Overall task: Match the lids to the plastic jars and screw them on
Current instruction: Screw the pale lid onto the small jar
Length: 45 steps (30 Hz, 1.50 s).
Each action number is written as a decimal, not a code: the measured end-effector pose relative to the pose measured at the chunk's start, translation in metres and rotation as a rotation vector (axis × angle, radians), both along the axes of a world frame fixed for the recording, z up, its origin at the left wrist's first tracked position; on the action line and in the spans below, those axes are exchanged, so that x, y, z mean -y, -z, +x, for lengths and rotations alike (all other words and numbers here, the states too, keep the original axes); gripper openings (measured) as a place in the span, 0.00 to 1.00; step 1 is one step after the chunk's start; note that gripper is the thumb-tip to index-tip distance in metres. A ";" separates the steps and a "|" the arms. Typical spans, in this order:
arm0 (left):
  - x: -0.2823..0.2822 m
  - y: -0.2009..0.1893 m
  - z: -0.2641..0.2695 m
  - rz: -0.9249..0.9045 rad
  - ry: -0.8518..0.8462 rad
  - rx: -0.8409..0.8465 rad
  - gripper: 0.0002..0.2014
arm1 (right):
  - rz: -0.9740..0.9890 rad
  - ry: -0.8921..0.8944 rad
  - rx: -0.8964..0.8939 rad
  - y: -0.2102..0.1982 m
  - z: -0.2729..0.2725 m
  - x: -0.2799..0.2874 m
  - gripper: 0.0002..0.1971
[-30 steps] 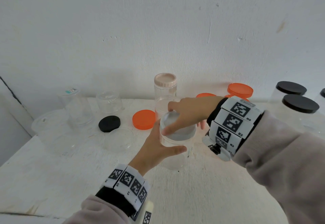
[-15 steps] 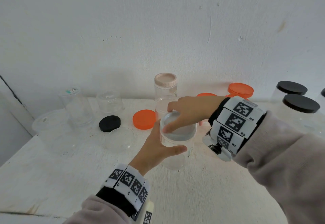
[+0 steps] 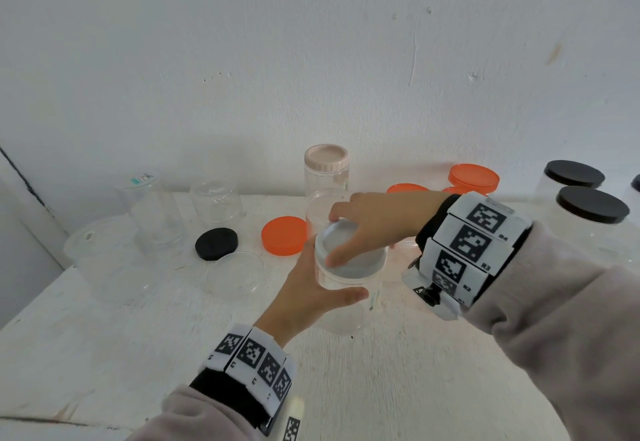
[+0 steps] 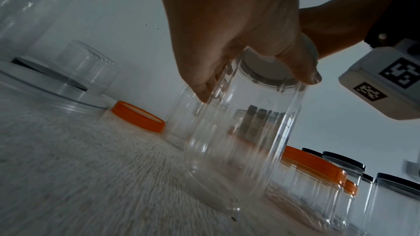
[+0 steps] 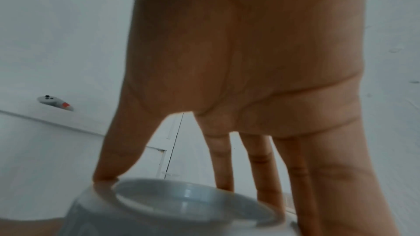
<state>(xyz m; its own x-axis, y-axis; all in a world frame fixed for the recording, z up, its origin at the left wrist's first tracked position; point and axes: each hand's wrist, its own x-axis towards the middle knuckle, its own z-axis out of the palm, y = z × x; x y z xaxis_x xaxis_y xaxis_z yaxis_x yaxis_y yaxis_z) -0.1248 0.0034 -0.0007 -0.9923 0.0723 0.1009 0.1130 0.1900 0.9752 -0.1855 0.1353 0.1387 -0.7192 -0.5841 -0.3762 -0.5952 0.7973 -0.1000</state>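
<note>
So the whole thing sat on a white table [image 3: 398, 388] with a rough, scuffed, brushed-looking paint job, pushed against a plain white wall [image 3: 311, 59] that had a few nicks and a brownish smear toward the upper right of the head view. A darker edge ran diagonally down the far left of the frame, like a corner or a door frame, hard to say which.

Dead center of the head view, the left hand [image 3: 308, 298] was wrapped round the upper body of a clear ribbed jar [image 3: 346, 316] standing on the table, thumb curled across its front. The right hand [image 3: 374, 226] came in from the right and sat on top, fingers spread and bent down over the rim of the white lid [image 3: 360, 260], gripping it. The lid was on the jar's mouth; how far it was screwed down I couldn't tell.

Left of center lay a loose black lid [image 3: 216, 243] and a loose orange lid [image 3: 284, 235], flat on the table. Several clear open jars [image 3: 156, 215] crowded the left side. A jar with a pale pink lid [image 3: 326, 170] stood at the back by the wall, orange-lidded jars [image 3: 473, 179] just right of it, and black-lidded jars [image 3: 592, 210] at the far right edge.
</note>
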 end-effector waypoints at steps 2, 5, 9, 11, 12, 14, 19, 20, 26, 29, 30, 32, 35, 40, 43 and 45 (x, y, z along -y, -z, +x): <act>0.000 -0.001 0.000 -0.002 -0.001 0.000 0.45 | 0.006 0.016 -0.021 0.001 0.001 -0.001 0.39; 0.000 0.000 0.000 0.005 -0.004 -0.001 0.45 | 0.052 -0.014 0.012 -0.002 0.002 -0.001 0.41; 0.000 0.001 -0.001 -0.010 -0.003 -0.004 0.47 | 0.052 -0.086 0.072 -0.006 0.004 -0.001 0.40; 0.000 0.001 -0.001 -0.004 -0.001 0.002 0.47 | 0.032 -0.073 0.045 -0.004 0.004 -0.002 0.38; 0.000 0.001 -0.001 -0.002 -0.002 0.004 0.46 | 0.024 -0.058 0.026 -0.002 0.004 -0.002 0.37; 0.000 0.002 -0.001 0.003 -0.005 0.006 0.45 | 0.017 -0.025 -0.017 0.002 0.005 -0.001 0.37; 0.000 0.002 -0.001 0.013 -0.011 0.004 0.45 | 0.056 -0.013 -0.018 0.002 0.005 -0.001 0.42; 0.000 0.002 -0.001 0.014 -0.011 0.002 0.46 | 0.067 -0.040 -0.004 0.001 0.005 -0.002 0.44; 0.000 0.005 -0.001 -0.005 -0.022 0.005 0.44 | 0.018 -0.063 -0.002 0.005 0.003 -0.003 0.43; 0.000 0.006 -0.002 -0.003 -0.026 0.009 0.43 | -0.007 -0.033 -0.042 0.010 0.003 -0.003 0.42; 0.000 0.005 -0.002 -0.004 -0.028 0.011 0.43 | -0.012 -0.028 -0.047 0.010 0.004 -0.003 0.43; -0.001 0.004 -0.001 -0.003 -0.028 0.010 0.43 | -0.009 -0.032 -0.032 0.011 0.003 -0.003 0.45; -0.002 0.003 0.000 0.011 -0.024 0.003 0.43 | 0.004 -0.079 0.013 0.008 0.003 -0.003 0.49; -0.003 0.000 0.002 0.020 -0.018 -0.002 0.44 | -0.023 -0.096 0.001 0.010 0.001 -0.004 0.45; -0.002 0.000 0.002 0.026 -0.008 0.007 0.46 | -0.035 -0.104 -0.028 0.014 0.001 -0.006 0.45; -0.002 -0.001 0.001 0.016 -0.004 0.017 0.47 | -0.046 -0.113 -0.053 0.018 0.001 -0.008 0.44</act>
